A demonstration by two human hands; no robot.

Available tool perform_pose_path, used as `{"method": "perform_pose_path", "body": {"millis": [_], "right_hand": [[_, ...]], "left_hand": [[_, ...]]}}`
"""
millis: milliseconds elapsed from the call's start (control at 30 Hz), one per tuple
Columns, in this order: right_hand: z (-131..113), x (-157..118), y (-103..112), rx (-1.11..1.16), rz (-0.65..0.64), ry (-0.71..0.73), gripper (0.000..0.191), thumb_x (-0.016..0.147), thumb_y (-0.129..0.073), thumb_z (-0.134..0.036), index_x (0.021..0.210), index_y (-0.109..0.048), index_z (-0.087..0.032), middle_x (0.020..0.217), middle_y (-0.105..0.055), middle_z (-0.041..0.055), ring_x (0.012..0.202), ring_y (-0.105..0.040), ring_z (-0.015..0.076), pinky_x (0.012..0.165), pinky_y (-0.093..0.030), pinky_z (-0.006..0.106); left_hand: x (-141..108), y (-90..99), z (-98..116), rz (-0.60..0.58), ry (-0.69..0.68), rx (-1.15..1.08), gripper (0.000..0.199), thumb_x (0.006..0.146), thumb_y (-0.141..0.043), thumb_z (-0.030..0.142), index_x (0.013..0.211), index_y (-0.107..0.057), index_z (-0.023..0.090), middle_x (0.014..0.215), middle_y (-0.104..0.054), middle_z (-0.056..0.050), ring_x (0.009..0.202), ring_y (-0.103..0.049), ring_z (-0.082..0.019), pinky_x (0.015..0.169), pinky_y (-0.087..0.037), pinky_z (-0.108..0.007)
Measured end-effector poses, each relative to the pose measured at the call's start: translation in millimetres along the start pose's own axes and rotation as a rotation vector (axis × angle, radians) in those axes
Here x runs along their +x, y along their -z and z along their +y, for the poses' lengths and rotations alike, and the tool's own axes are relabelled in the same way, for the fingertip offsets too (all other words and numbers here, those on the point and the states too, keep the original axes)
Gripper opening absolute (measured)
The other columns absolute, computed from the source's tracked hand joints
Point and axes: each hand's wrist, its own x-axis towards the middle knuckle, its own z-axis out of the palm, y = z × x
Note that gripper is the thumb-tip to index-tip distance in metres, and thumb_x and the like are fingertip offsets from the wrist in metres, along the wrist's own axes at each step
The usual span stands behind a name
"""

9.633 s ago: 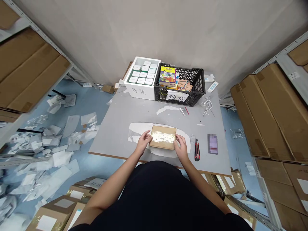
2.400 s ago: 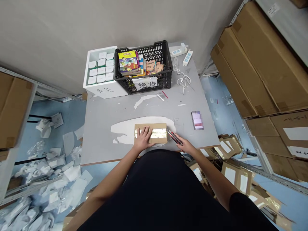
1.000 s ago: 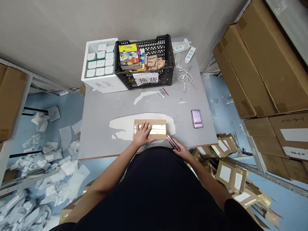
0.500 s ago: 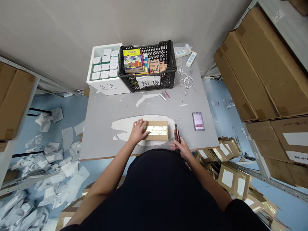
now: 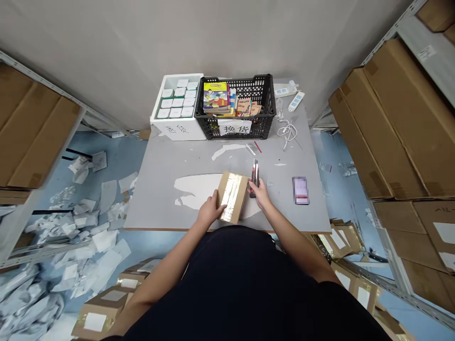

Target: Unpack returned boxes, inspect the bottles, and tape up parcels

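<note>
A small cardboard box (image 5: pixel 232 197) with shiny gold tape along its top sits turned at a slant on a white patch of the grey table (image 5: pixel 159 189). My left hand (image 5: pixel 209 211) grips its lower left side. My right hand (image 5: pixel 259 193) holds a red and black box cutter (image 5: pixel 254 176) upright, with its tip pointing away from me. That hand sits just right of the box, and its fingers are close to the box's right edge.
At the table's far end stand a white foam box (image 5: pixel 177 130) of small white boxes and a black plastic crate (image 5: pixel 234 128) of books. A blurred phone (image 5: pixel 300 190) lies right of my hands. Cardboard cartons fill the shelves on both sides, and paper scraps litter the floor (image 5: pixel 106 227) at left.
The box has turned from lying square to a slant under my left hand. The cutter in my right hand has swung upright, and that hand has moved farther up the table.
</note>
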Motion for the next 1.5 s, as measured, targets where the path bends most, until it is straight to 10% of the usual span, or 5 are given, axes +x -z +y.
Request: {"method": "perform_pose_path", "body": {"millis": [200, 367, 600, 1033, 1500], "right_hand": [[-11, 31, -32, -0.062, -0.162, 0.003, 0.042, 0.069, -0.072, -0.045, 0.101, -0.056, -0.023, 0.106, -0.07, 0.0034, 0.095, -0.066, 0.0187, 0.079, -0.054, 0.032], [7, -29, 20, -0.174, 0.044, -0.06, 0.048, 0.068, -0.072, -0.047, 0.105, -0.054, -0.022, 0.092, -0.069, 0.0023, 0.086, -0.069, 0.0199, 0.071, -0.056, 0.031], [38, -103, 39, 0.011, 0.055, -0.293, 0.052, 0.064, -0.076, -0.053, 0.101, -0.053, -0.023, 0.096, -0.069, 0.0048, 0.081, -0.07, 0.0223, 0.065, -0.058, 0.034], [-2, -13, 33, -0.094, 0.062, 0.002, 0.042, 0.07, -0.07, -0.047, 0.101, -0.055, -0.022, 0.095, -0.068, 0.0031, 0.082, -0.066, 0.0183, 0.072, -0.054, 0.031], [9, -85, 90, -0.378, -0.112, -0.181, 0.076, 0.076, -0.063, -0.033, 0.147, -0.037, -0.028, 0.092, -0.068, 0.0005, 0.043, -0.05, 0.0062, 0.036, -0.042, 0.019]], "left_hand": [[-7, 5.4, 9, -0.044, 0.02, -0.025, 0.077, 0.091, -0.041, 0.061, 0.153, -0.018, 0.022, 0.099, -0.071, -0.009, 0.085, -0.068, -0.027, 0.069, -0.047, -0.033], [36, 32.0, -13, 0.171, -0.109, -0.05, 0.074, 0.088, -0.052, 0.055, 0.15, -0.029, 0.021, 0.137, -0.052, -0.015, 0.124, -0.051, -0.031, 0.092, -0.046, -0.038], [85, 39.2, -17, 0.014, -0.207, -0.07, 0.082, 0.084, -0.059, 0.052, 0.151, -0.025, 0.018, 0.139, -0.05, -0.015, 0.124, -0.05, -0.03, 0.094, -0.045, -0.036], [-8, 22.4, -13, -0.022, 0.055, 0.134, 0.084, 0.087, -0.044, 0.067, 0.152, -0.018, 0.02, 0.104, -0.066, -0.014, 0.092, -0.066, -0.031, 0.075, -0.048, -0.036], [23, -2.4, 21, 0.028, -0.578, 0.238, 0.094, 0.077, -0.068, 0.058, 0.152, -0.026, 0.022, 0.16, -0.02, -0.018, 0.148, -0.012, -0.037, 0.117, -0.015, -0.058]]}}
